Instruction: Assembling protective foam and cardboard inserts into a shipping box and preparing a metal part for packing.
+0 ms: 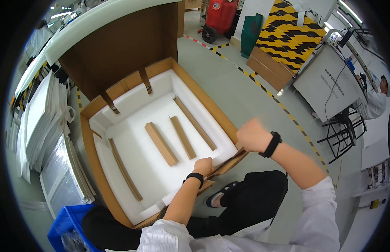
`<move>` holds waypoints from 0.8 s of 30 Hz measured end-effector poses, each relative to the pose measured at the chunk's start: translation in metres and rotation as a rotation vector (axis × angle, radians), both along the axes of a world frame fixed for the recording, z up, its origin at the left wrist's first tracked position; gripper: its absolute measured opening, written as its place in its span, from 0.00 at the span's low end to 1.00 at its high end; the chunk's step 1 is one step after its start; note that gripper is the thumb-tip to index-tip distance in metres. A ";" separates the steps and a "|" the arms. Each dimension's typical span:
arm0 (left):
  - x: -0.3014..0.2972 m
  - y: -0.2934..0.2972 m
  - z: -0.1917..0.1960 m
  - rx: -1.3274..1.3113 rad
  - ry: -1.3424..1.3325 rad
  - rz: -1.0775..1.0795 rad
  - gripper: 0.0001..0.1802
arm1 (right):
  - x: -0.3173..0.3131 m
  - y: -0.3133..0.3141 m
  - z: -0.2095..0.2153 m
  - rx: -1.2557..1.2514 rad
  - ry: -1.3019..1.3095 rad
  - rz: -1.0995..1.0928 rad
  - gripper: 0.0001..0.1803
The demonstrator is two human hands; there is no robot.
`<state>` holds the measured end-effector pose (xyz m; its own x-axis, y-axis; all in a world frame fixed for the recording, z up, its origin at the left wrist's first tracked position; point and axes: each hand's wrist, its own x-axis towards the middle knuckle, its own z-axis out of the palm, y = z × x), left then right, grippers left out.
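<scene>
Nearest the camera, the person's white sleeves and dark trousers fill the lower edge, one sandalled foot (220,197) on the grey floor (228,84) beside the near right corner of a large cardboard box (91,147). A blue crate (65,224) sits at the near left.

The left hand (203,166) rests on the near right rim of the white foam liner (140,155), fingers curled over its edge where the foam meets the cardboard flap (228,164); it looks closed narrowly on that rim. The right hand (253,135) is raised just right of the box wall, held as a loose fist; whether it grips anything cannot be told from here.

Farther in, the liner's floor carries several brown cardboard strips: a long one (124,169) at the left, two shorter ones (160,143) in the middle, and a long one (195,122) along the right. At the far side the box lid (119,46) stands open, a white foam sheet (98,21) against it.

As a judgement, the step in hand is seating the liner at the near right corner. The next move seems to call for even pressure from both hands on that corner, keeping the flap clear of the foam.

Far right, another person (377,101) sits at a workstation; hazard-striped panels (287,33) stand beyond.
</scene>
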<state>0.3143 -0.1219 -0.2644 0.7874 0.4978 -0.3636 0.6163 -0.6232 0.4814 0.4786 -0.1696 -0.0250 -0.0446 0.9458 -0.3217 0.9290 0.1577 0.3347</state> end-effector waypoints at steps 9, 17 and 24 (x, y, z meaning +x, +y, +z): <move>-0.140 0.065 0.009 -0.043 -0.095 0.064 0.22 | 0.027 -0.021 -0.100 0.410 0.465 0.177 0.32; -0.320 0.137 0.043 0.253 0.231 0.326 0.17 | 0.045 -0.029 -0.153 0.293 0.522 0.090 0.31; -0.450 0.135 0.067 0.876 0.546 0.125 0.13 | 0.048 -0.049 -0.183 1.024 0.836 -0.750 0.35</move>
